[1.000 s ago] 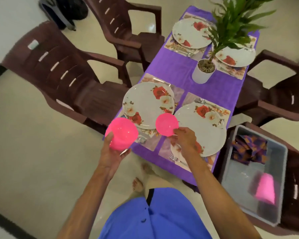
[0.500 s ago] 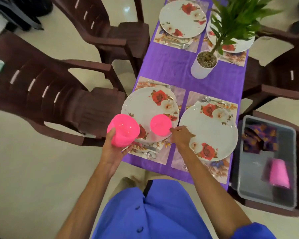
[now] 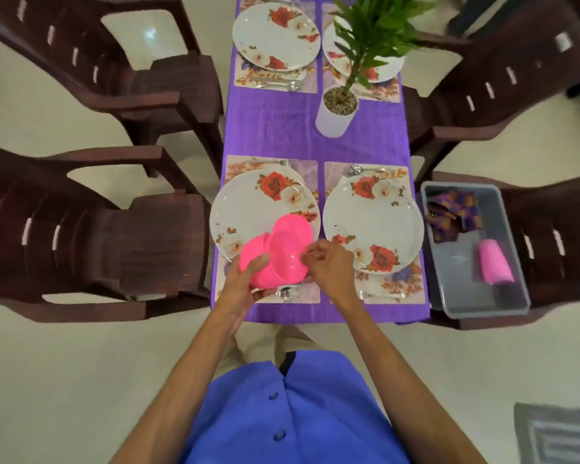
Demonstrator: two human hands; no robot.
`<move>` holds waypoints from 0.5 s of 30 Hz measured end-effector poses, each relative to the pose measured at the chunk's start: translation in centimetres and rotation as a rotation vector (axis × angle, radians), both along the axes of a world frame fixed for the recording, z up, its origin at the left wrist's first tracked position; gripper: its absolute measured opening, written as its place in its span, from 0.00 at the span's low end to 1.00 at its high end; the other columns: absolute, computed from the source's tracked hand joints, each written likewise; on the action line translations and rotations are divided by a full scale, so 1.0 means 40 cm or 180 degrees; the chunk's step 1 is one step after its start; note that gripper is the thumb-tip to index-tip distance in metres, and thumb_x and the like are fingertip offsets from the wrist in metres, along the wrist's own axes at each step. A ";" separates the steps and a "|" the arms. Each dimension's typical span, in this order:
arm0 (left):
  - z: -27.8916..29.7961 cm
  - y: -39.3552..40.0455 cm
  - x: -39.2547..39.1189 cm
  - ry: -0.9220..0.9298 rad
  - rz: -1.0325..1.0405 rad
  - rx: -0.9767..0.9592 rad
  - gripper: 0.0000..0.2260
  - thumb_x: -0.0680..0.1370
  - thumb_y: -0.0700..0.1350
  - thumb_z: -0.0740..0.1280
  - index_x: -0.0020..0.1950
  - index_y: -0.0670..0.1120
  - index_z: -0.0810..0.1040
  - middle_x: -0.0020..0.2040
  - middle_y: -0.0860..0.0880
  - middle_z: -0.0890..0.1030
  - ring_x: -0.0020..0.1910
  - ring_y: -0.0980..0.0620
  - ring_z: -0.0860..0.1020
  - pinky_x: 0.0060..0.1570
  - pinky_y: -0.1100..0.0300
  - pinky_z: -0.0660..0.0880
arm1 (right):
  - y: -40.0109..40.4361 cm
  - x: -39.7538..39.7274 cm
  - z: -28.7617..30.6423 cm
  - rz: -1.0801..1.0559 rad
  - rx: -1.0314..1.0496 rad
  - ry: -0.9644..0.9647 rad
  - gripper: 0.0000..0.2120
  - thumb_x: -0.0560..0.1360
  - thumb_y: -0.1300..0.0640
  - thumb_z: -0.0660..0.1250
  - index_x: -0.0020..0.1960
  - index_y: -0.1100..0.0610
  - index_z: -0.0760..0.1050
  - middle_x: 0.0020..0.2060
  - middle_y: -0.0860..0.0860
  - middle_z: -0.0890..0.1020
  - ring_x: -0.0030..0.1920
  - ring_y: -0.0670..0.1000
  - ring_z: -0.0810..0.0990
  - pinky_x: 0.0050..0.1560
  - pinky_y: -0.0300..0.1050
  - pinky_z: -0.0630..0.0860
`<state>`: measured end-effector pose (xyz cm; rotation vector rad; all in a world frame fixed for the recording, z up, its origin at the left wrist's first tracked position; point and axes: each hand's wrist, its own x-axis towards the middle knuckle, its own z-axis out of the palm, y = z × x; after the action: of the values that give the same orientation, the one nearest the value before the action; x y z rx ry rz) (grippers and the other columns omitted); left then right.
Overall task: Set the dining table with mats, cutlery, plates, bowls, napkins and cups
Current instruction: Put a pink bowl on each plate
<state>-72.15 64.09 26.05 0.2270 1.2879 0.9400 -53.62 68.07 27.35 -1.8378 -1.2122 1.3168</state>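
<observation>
Two pink bowls (image 3: 283,252) stacked and tilted, mouths facing the camera, left hand (image 3: 240,289) grasping the stack, right hand (image 3: 329,267) pinching its rim, above near-left plate (image 3: 248,209)

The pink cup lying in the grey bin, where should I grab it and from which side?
Grip the pink cup across its middle, coming straight down from above. It lies on its side on the bin floor with bare floor around it, so the round wall faces up. The bin's walls block a sideways reach, and the folded napkins sit clear at the far end.
</observation>
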 end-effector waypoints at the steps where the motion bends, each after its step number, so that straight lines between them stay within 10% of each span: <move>1: 0.001 -0.008 -0.005 -0.0021 -0.0044 -0.0029 0.44 0.60 0.60 0.82 0.74 0.55 0.72 0.69 0.43 0.79 0.63 0.41 0.82 0.54 0.37 0.83 | -0.017 0.011 0.003 -0.0037 0.0166 -0.0270 0.03 0.76 0.64 0.73 0.49 0.60 0.84 0.38 0.53 0.86 0.33 0.52 0.87 0.33 0.52 0.85; 9: 0.031 -0.013 -0.057 -0.0499 0.0213 -0.0229 0.51 0.53 0.63 0.86 0.72 0.52 0.72 0.69 0.40 0.78 0.66 0.35 0.80 0.45 0.47 0.85 | -0.050 0.223 -0.031 -0.1584 0.0115 -0.0339 0.07 0.68 0.58 0.74 0.40 0.47 0.82 0.45 0.52 0.87 0.45 0.60 0.88 0.40 0.58 0.85; 15: 0.063 0.004 -0.038 -0.0327 0.0377 -0.0109 0.47 0.48 0.63 0.86 0.64 0.53 0.75 0.64 0.42 0.79 0.60 0.43 0.82 0.45 0.49 0.85 | 0.055 0.375 -0.103 -0.1402 -0.1006 -0.0098 0.10 0.75 0.57 0.71 0.55 0.55 0.83 0.51 0.54 0.87 0.48 0.53 0.87 0.29 0.35 0.78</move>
<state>-73.67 64.23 28.56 0.0752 1.2317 1.0166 -38.60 70.25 23.25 -2.1923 -0.5794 1.2757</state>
